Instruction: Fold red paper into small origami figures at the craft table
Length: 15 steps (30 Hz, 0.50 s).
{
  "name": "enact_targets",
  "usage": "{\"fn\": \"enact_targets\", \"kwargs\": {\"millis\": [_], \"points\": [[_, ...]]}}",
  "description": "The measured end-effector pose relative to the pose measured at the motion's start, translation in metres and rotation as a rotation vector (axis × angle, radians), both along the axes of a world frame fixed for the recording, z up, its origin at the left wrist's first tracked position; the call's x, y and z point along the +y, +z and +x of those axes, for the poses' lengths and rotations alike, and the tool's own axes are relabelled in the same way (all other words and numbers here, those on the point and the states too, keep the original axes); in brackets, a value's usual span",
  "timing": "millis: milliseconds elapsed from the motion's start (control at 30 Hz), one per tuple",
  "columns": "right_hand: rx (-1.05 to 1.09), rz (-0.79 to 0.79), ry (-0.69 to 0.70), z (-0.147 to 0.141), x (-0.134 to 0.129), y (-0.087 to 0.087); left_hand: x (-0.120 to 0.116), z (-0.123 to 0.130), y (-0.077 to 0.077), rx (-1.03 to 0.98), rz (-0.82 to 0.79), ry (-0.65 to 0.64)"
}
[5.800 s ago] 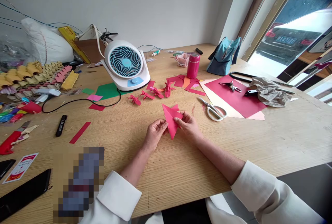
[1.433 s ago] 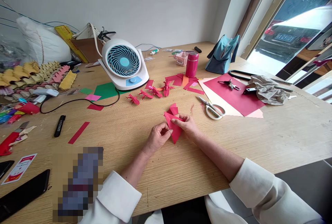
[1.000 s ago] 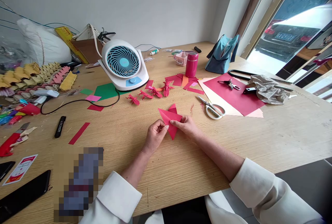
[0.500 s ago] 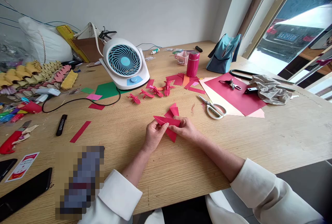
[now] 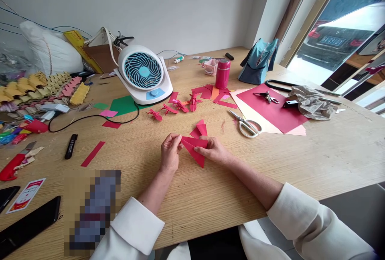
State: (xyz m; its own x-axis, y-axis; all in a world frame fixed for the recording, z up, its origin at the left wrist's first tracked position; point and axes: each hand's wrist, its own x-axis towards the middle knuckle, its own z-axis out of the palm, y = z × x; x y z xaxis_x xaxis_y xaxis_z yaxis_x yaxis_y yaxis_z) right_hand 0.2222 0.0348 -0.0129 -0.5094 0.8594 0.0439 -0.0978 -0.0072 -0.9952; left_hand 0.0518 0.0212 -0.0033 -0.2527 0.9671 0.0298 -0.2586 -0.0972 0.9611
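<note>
Folded red paper: here it is, a pointed sheet (image 5: 192, 142) stretched between both hands, just above or on the counter (image 5: 240, 187), I can't tell which.
Left hand: the left hand (image 5: 170, 152) has its grip pinched on the sheet's left tip, nearly all the paper lying to the right of it.
Right hand: and the right hand (image 5: 214, 150) clamps the right side, thumb across the front, one point hanging below that grip.
Red flap: a creased piece (image 5: 200, 129) shows just beyond the right fingers; whether it's joined, can't tell.
</note>
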Motion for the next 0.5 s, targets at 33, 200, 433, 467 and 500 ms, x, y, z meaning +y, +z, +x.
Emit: {"fn": "enact_targets", "kwargs": {"millis": [33,200,433,467,500], "points": [[0.0,0.005,-0.004,0.0,0.0,-0.001,0.0,0.0,0.001,-0.023,-0.006,-0.003],[-0.013,0.007,-0.014,0.0,0.001,0.002,-0.001,0.0,-0.001,-0.065,-0.022,-0.067],[0.027,-0.024,-0.095,-0.002,0.004,0.005,-0.005,0.013,-0.012,0.136,-0.003,-0.205],[0.02,-0.017,-0.101,-0.003,0.004,0.004,-0.005,0.014,-0.014,0.144,-0.001,-0.209],[0.013,-0.01,-0.105,-0.003,0.004,0.003,-0.005,0.015,-0.016,0.151,0.005,-0.207]]}}
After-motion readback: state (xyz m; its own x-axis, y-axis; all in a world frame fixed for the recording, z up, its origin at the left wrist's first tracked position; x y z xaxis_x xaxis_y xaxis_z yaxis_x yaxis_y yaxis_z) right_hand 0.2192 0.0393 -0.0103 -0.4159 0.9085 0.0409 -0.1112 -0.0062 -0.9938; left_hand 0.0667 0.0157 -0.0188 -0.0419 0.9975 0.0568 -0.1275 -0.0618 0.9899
